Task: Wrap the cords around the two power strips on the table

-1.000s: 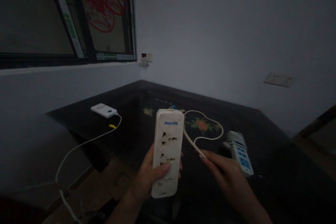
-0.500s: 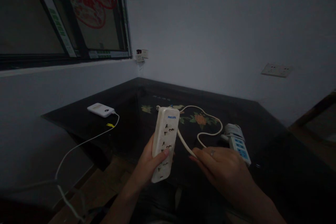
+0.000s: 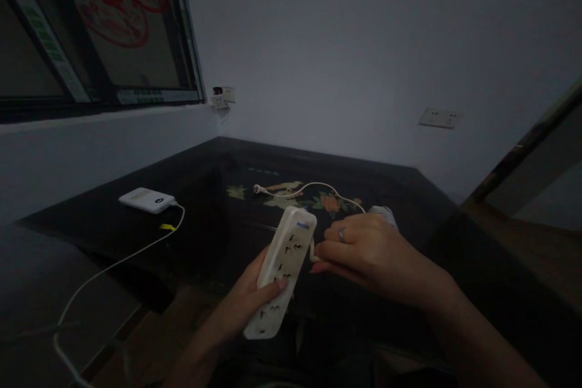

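Observation:
A white power strip (image 3: 282,276) with several sockets is tilted in front of me, its top end pointing away. My left hand (image 3: 254,291) is closed around its lower half, thumb pressed on the socket face. Close to the strip's upper right side, my right hand (image 3: 368,248), with a ring on one finger, pinches the strip's white cord (image 3: 313,250). Beyond the hands the cord curves over the dark table (image 3: 364,170), ending in a plug (image 3: 257,189). Behind my right hand, a second strip with its wound cord (image 3: 383,214) is mostly hidden.
At the table's left lies a white power bank (image 3: 148,200) with a cable (image 3: 131,250) hanging over the edge, beside a yellow tag (image 3: 167,227). Wall sockets (image 3: 440,117) sit on the right wall, and others (image 3: 222,97) near the corner. A window (image 3: 136,60) is at upper left.
My right hand has moved up and closer to the power strip, bending the cord, and now covers most of the second strip. The held strip has dropped lower and tilts more. The view has turned right.

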The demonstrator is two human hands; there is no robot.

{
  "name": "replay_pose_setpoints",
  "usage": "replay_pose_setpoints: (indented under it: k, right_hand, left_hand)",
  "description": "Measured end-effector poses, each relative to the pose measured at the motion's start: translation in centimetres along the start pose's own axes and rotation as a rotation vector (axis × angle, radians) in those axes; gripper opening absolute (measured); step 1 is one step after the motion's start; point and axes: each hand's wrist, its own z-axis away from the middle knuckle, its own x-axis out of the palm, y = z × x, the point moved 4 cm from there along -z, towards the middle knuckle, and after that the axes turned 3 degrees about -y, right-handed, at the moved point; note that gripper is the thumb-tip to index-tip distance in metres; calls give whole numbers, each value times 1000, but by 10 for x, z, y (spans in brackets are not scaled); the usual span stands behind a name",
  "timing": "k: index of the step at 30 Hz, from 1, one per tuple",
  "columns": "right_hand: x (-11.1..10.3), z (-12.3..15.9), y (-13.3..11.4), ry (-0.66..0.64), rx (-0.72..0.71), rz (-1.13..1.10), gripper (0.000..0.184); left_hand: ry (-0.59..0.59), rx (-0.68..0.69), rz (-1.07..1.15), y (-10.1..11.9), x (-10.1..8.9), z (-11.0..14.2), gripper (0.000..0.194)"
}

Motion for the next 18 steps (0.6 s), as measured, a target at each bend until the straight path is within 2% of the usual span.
replay_pose_setpoints:
  k: [4, 7, 10, 12, 14, 18]
  right_hand:
    - [-3, -7, 5, -113, -23, -155, 32]
    - [-2, -16, 12, -169, -37, -394, 25]
    - [8, -24, 21, -179, -9, -649, 22]
    - [16, -25, 26, -154, 40, -808, 22]
    - [25, -24, 28, -133, 85, -924, 21]
    - [38, -16, 31, -91, 183, -1011, 20]
  left_hand:
    - [-107, -41, 31, 1, 7, 4, 64]
    - [-258, -103, 61, -4, 15, 8, 64]
    - [-438, -172, 99, -11, 26, 13, 65]
    - [-515, -184, 135, -15, 33, 16, 66]
    - [-527, -169, 147, -17, 36, 17, 64]
    - [-460, -126, 57, -18, 33, 18, 64]
